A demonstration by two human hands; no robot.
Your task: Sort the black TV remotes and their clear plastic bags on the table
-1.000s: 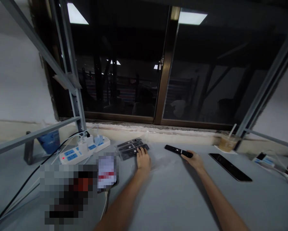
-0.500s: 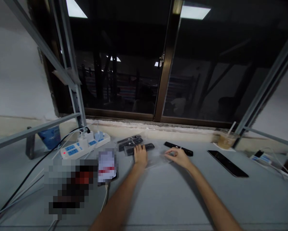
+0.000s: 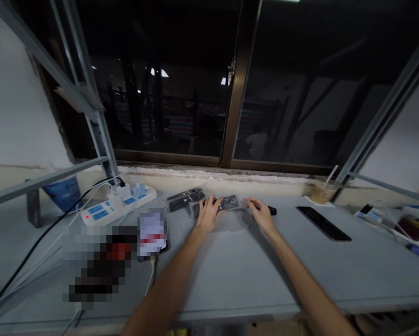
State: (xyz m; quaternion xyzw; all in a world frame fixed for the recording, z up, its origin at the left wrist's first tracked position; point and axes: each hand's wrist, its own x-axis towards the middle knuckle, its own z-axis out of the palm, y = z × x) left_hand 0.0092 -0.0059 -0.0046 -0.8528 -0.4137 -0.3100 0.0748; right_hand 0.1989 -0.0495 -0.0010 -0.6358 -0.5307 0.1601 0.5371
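Left grip (image 3: 209, 213) curls over a bagged remote (image 3: 229, 202).

The hands (image 3: 208, 215) and slim forearms (image 3: 177, 270) are bare.

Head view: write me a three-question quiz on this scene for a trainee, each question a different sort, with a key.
1. Multiple choice: what does the left hand lie over?
A) the power strip
B) a bagged remote
C) the blue container

2. Short answer: what sticks up out of the drink cup at the back right of the table?

3. True or false: the right hand is touching the power strip.

Key:
1. B
2. A straw
3. False; its fingertips are at the clear plastic by the end of the bagged remote.
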